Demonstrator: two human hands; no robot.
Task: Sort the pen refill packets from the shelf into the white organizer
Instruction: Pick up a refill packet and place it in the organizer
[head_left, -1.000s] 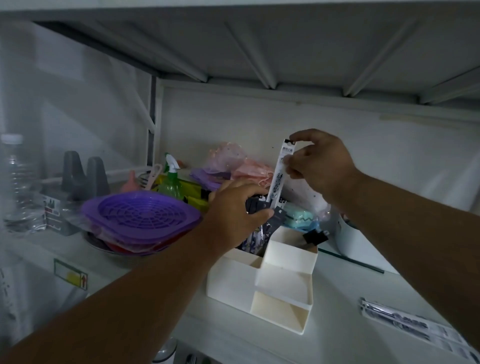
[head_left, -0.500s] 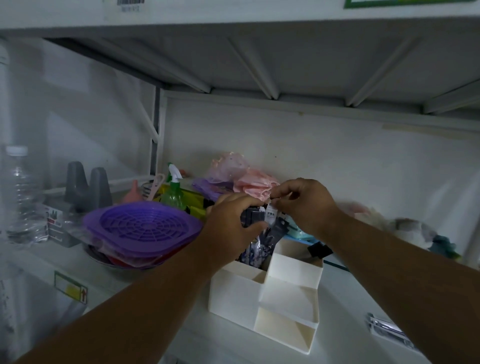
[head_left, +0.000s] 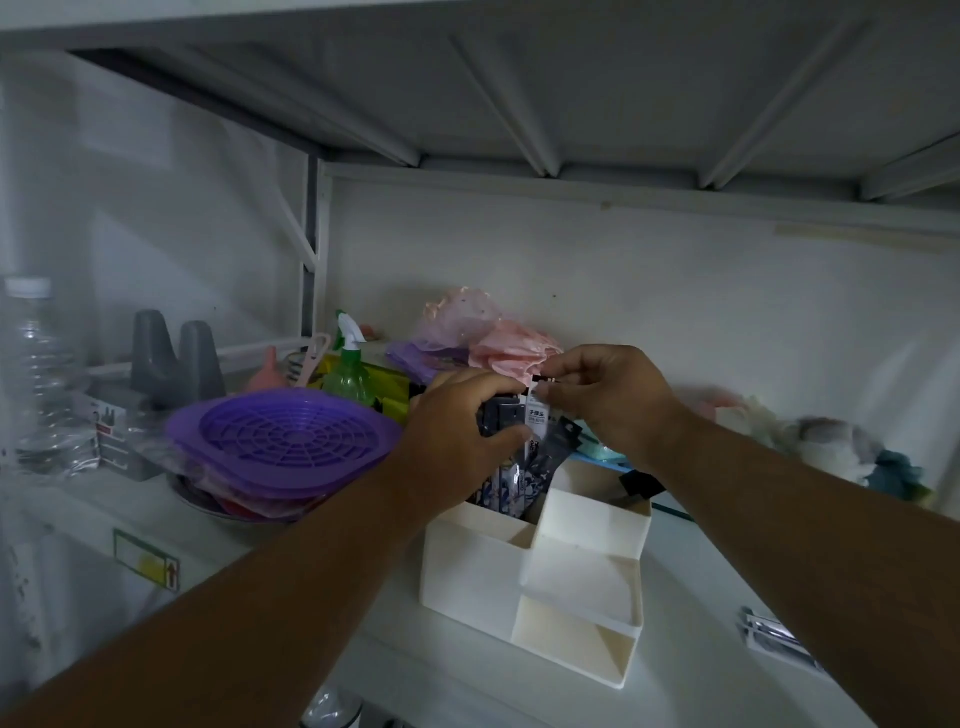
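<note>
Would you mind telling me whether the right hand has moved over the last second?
Yes. The right hand has come down toward the white organizer, lowering the refill packet into its back compartment.

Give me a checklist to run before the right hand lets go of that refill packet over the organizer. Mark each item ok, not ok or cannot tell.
1. Right hand pinches the top of the refill packet: ok.
2. Packet's lower end is inside the tall back compartment of the white organizer: cannot tell, the left hand hides it.
3. Left hand steadies the packets already standing there: ok.
4. Organizer sits flat on the shelf: ok.
5. Front compartments free for later packets: ok.
6. More packets left to sort: ok, one bundle lies at the right.
</note>
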